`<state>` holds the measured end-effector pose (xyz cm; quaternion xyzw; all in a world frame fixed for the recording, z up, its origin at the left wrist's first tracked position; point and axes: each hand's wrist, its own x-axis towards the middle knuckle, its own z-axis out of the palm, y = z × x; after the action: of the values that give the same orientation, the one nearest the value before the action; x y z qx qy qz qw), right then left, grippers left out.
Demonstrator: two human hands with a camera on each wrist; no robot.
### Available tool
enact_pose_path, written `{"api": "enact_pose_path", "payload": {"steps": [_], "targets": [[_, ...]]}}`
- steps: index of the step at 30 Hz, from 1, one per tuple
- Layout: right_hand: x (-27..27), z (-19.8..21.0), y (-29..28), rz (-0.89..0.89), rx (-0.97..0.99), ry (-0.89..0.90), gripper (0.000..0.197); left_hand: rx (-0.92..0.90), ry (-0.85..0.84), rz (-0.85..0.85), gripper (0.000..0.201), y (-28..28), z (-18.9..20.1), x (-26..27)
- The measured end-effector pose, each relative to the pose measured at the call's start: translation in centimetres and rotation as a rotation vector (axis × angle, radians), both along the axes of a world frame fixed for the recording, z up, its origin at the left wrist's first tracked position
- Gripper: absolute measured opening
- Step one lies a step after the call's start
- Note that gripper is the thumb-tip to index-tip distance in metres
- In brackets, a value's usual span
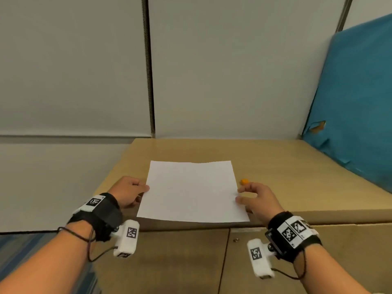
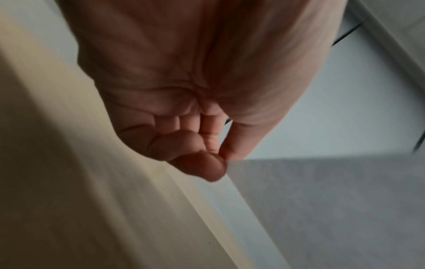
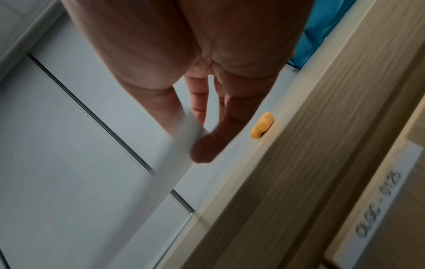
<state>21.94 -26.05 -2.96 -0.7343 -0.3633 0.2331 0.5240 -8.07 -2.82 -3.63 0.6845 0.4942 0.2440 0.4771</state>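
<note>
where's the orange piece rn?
Head view: the orange piece lies on the wooden cabinet top, right of the white sheet, just beyond the right hand.

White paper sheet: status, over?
Left hand, right hand pinching opposite edges. White paper sheet over tan wooden top. Small orange lump near right hand.
</note>
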Motion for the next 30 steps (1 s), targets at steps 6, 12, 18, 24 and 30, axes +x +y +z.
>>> {"api": "enact_pose_path", "payload": {"steps": [6, 12, 18, 24, 30], "targets": [[3.2, 0.0, 1.6, 0.139, -0.258, -0.407, 0.026, 0.050, 0.233, 0.033, 0.025, 2.9, 0.3, 4.4], [3.7, -2.3, 2.0, 0.343, -0.464, -0.633, 0.062, 0.333, 0.707, -0.283, 0.058, 2.7, 0.8, 4.3], [4.5, -2.9, 2.1, 0.379, -0.467, -0.570, 0.065, 0.290, 0.919, -0.505, 0.094, 1.0, -1.0, 3.1], [4.6, -2.9, 2.1, 0.366, -0.505, -0.536, 0.068, 0.378, 0.950, -0.462, 0.067, -0.8, -1.7, 2.6], [3.6, -2.9, 1.6, 0.345, -0.504, -0.593, 0.065, 0.477, 0.967, -0.422, 0.098, -1.9, -2.1, 2.5]]}}
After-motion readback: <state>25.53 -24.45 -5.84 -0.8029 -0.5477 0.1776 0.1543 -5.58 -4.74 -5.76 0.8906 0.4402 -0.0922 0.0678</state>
